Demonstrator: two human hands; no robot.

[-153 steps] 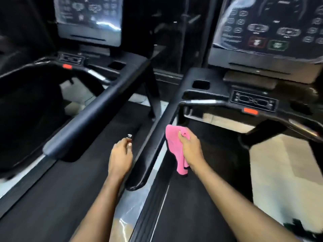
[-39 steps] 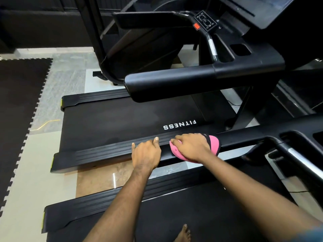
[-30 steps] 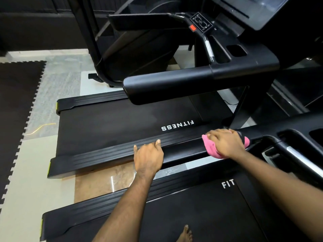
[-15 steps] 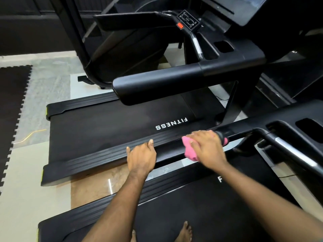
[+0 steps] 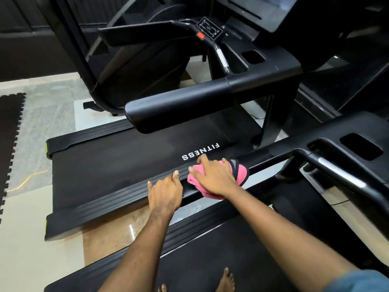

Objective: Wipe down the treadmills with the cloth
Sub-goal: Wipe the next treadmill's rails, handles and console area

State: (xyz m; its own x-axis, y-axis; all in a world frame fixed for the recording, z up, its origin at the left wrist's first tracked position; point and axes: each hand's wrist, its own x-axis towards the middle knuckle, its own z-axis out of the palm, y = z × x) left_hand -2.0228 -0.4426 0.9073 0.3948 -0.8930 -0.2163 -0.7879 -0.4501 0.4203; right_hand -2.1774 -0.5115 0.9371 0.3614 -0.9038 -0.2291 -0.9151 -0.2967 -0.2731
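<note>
A pink cloth (image 5: 240, 172) is wrapped over the black handrail (image 5: 271, 158) of the near treadmill. My right hand (image 5: 214, 178) grips the cloth around the rail, fingers curled over the top. Just to its left, my left hand (image 5: 165, 191) rests on the end of the same handrail with its fingers laid over it. Beyond the rail lies the far treadmill's belt (image 5: 117, 165), marked FITNESS, with its own thick handrail (image 5: 179, 108) above it.
I stand barefoot on the near treadmill's belt (image 5: 242, 239). The far treadmill's console (image 5: 210, 30) and a screen are at the top right. Tiled floor (image 5: 23, 239) and a black foam mat (image 5: 8, 131) lie to the left. A narrow floor gap (image 5: 117, 226) separates the machines.
The view turned from facing the consoles to the side. In the last second my right hand slid the cloth back along the handrail toward my left hand, which stayed on the rail's end.
</note>
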